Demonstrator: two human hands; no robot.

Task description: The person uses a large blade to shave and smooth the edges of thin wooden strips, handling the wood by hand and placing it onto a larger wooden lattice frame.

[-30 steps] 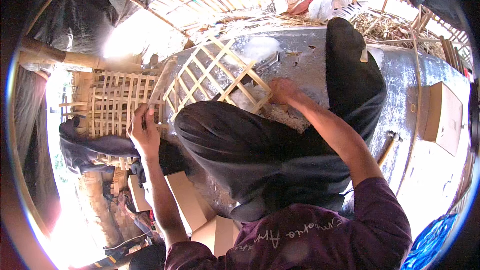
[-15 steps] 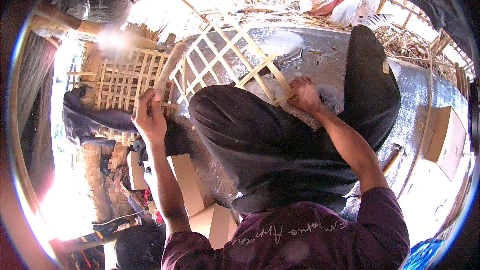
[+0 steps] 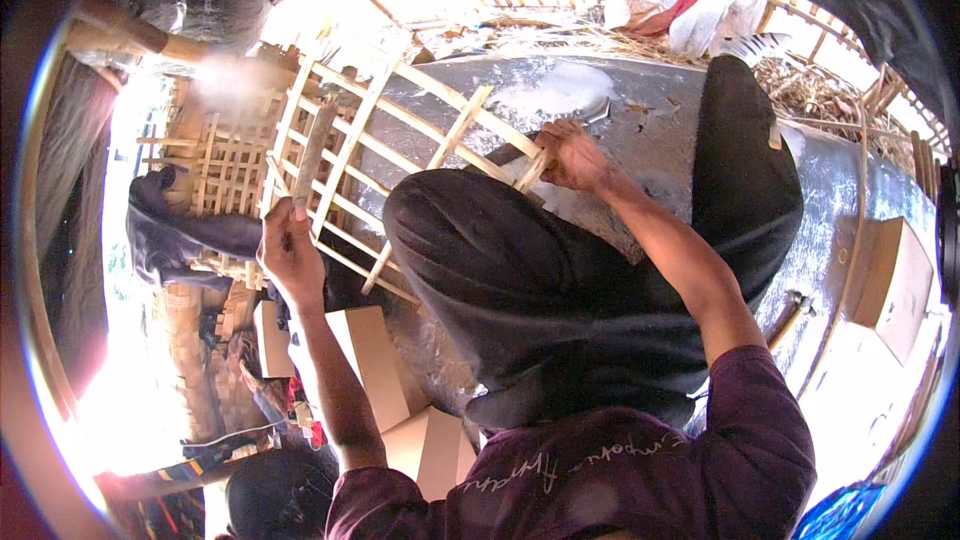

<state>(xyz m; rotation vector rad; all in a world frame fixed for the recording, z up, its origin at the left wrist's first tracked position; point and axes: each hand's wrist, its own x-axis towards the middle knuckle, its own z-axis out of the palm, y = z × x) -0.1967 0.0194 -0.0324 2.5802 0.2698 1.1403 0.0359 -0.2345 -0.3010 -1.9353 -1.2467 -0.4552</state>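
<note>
Bamboo workshop: lattice frames, straw

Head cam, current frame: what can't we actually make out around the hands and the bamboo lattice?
- Lower edge of the bamboo lattice: hidden behind the black-clad knee.
- Left hand grip on the thin stick: fingers face away, contact unseen.
- Right hand: what it pinches at the slat is too small.
- Far left: blown out by glare.

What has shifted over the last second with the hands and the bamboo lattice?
The left hand has risen off the lattice's lower edge and now holds a short bamboo strip upright against the slats. The bamboo lattice frame looks more tilted across the raised knee, though the camera moved too. The right hand stays gripping the frame's right end, and the cardboard boxes lie where they were.
</note>
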